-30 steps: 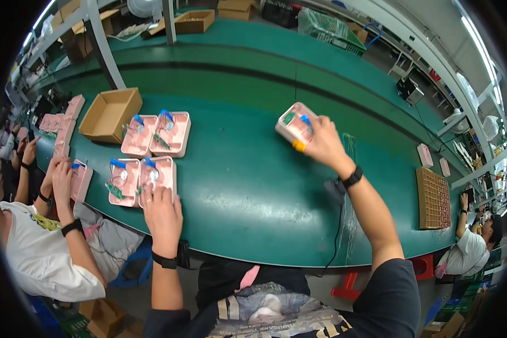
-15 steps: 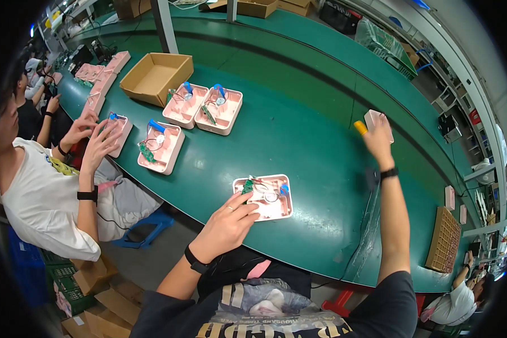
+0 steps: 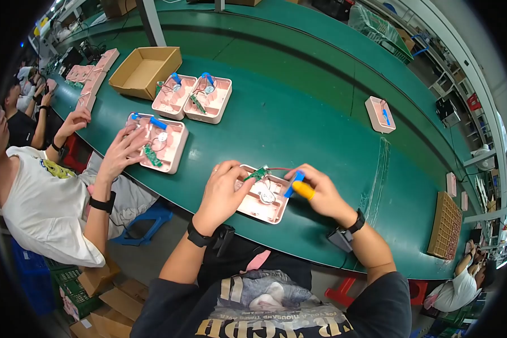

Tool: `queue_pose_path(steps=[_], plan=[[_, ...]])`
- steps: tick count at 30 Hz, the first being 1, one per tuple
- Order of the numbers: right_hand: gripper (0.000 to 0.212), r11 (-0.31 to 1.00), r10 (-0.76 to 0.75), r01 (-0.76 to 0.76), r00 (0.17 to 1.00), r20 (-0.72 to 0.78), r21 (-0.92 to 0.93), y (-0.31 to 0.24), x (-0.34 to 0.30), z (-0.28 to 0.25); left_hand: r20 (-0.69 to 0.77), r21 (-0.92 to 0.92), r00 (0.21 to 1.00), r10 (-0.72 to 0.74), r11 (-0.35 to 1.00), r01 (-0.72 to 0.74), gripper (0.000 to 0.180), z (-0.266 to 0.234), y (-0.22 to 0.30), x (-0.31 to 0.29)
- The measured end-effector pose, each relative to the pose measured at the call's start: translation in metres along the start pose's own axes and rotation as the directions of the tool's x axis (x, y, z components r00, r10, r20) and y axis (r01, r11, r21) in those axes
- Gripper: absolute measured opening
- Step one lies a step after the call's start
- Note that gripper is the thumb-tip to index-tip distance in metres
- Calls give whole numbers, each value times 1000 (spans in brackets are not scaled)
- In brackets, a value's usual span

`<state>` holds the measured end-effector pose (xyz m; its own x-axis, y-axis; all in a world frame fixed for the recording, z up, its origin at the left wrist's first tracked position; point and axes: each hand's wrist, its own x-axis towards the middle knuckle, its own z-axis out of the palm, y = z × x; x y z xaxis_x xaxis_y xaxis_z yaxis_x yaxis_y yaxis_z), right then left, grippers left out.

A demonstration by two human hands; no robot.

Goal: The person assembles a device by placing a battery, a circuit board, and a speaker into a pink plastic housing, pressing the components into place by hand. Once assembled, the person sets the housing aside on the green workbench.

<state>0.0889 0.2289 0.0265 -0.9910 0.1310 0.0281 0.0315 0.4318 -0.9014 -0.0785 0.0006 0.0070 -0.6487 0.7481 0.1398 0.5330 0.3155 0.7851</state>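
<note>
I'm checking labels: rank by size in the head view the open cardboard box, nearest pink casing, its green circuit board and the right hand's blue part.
1. Open cardboard box
2. Pink casing
3. Green circuit board and blue part: too alike to rank

The pink box [image 3: 253,207] is shallow, with rounded corners. It lies open side up at the lower centre of the frame, turned slightly clockwise. The white disc [image 3: 267,195] sits inside it. The small green board [image 3: 258,174] is tilted at the upper rim. The elongated blue part [image 3: 294,183] slants at the right rim. The red wire [image 3: 280,168] extends rightward from the board.
</note>
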Motion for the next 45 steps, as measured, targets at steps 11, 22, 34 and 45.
queue_pose_path(steps=[11, 22, 34, 45], plan=[[39, 745, -463, 381, 886, -13, -548, -5, 20, -6, 119, -263, 993, 26, 965, 6, 16, 15, -26, 7], [25, 835, -368, 342, 929, 24, -430, 3, 33, 12, -79, -123, 996, -51, 992, 41, 38, -3, -6, -30], [23, 867, -230, 104, 951, -205, -487, 3, 8, 17, -29, -11, 992, 122, 992, -123, 47, 5, -6, -40], [27, 795, -137, 38, 984, -118, -605, -49, 7, 16, -36, 246, 968, 249, 941, -233, 13, 0, -10, -48]])
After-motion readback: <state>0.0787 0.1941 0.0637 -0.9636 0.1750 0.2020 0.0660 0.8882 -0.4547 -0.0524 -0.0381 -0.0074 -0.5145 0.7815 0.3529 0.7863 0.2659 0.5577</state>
